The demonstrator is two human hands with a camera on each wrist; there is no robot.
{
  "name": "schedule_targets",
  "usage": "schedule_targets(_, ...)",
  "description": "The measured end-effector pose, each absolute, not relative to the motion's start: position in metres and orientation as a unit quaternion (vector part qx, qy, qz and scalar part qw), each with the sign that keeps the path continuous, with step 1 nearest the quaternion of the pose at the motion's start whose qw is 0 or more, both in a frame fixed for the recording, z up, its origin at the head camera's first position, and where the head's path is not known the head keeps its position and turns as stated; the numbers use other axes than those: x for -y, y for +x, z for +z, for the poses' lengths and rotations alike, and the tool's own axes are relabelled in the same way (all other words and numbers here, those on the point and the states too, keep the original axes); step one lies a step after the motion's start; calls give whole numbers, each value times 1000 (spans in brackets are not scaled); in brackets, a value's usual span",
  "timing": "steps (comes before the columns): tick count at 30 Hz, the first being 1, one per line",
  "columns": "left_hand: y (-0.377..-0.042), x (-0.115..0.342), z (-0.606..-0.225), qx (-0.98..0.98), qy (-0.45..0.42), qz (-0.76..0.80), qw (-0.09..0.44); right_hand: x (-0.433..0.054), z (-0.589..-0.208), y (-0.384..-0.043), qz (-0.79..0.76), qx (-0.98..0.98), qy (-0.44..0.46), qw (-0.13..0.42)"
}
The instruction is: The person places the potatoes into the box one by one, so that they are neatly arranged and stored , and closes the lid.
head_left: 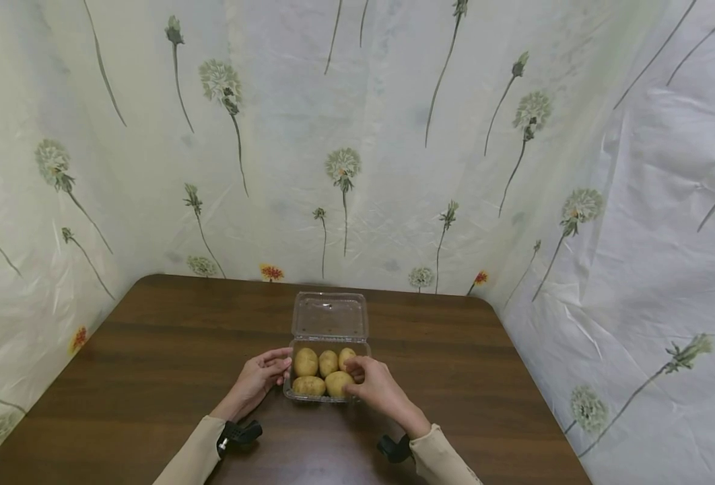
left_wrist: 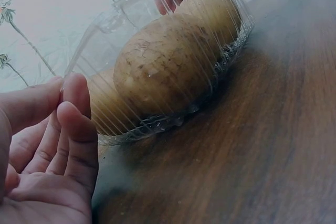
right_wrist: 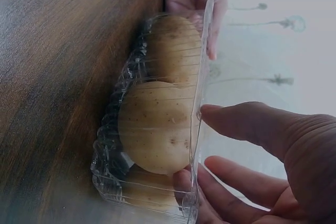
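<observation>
A clear plastic clamshell container (head_left: pixel 330 399) stands on the table, its lid (head_left: pixel 330 315) raised at the back. Several potatoes (head_left: pixel 305 362) lie inside in two rows. My left hand (head_left: pixel 259 378) is at the container's left side; in the left wrist view its thumb and forefinger pinch the rim (left_wrist: pixel 67 69). At the right end is my right hand (head_left: pixel 379 385), fingers bent loosely over the potatoes with a gap to the thumb. In the right wrist view the thumb tip is right at the rim, and a fingertip reaches inside beside the lower potato (right_wrist: pixel 147 187).
The brown wooden table (head_left: pixel 212 323) carries the container near its middle. Behind and at both sides hangs a pale curtain (head_left: pixel 382 222) with dandelion prints. Black straps with cameras (head_left: pixel 236 434) sit on both wrists, over light sleeves (head_left: pixel 196 448).
</observation>
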State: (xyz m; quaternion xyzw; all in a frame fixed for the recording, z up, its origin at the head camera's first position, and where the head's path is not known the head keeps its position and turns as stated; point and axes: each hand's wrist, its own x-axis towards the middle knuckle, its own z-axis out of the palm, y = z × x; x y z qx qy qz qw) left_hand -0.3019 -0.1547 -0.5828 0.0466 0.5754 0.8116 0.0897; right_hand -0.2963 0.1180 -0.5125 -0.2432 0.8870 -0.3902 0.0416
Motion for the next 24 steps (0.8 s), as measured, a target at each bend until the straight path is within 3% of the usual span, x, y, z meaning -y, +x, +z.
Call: schedule_targets(24,-302,155,-582,-576,45,810,99,-146,-498,-300,-476,-858,-191,19)
